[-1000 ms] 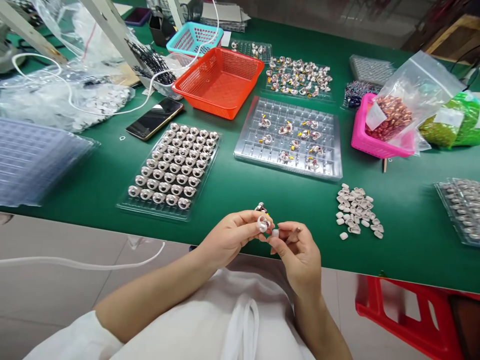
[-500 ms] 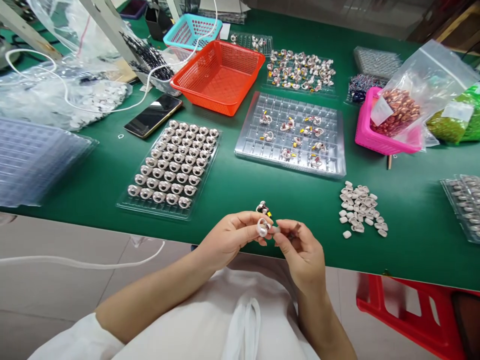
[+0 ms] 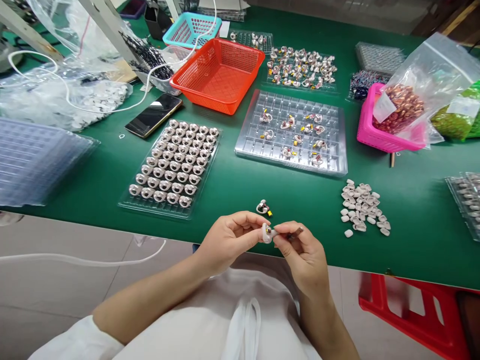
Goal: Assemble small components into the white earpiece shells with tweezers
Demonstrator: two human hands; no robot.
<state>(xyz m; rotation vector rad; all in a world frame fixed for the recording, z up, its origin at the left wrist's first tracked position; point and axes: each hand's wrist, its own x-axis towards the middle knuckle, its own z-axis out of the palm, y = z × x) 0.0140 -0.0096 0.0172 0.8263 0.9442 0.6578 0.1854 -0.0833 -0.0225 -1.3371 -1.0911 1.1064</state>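
Over the near table edge, my left hand [image 3: 228, 239] pinches a small white ring-shaped part [image 3: 266, 233]. My right hand [image 3: 302, 251] meets it from the right, fingers closed on a tiny white cap [image 3: 275, 232] pressed against the part. One more such part [image 3: 263, 207] lies loose on the green table just beyond my fingers. A heap of white caps [image 3: 362, 208] sits to the right.
A clear tray full of ring parts [image 3: 173, 167] lies to the left, a partly filled clear tray [image 3: 291, 134] ahead. Behind stand an orange basket [image 3: 218, 75], a teal basket [image 3: 191, 30], a phone [image 3: 153, 115], and a pink basket [image 3: 386, 127] with bagged copper coils. A red stool [image 3: 412, 320] stands at lower right.
My hands have closed together: the white cap in my right fingers now presses onto the ring part, which has turned edge-on in my left fingers.
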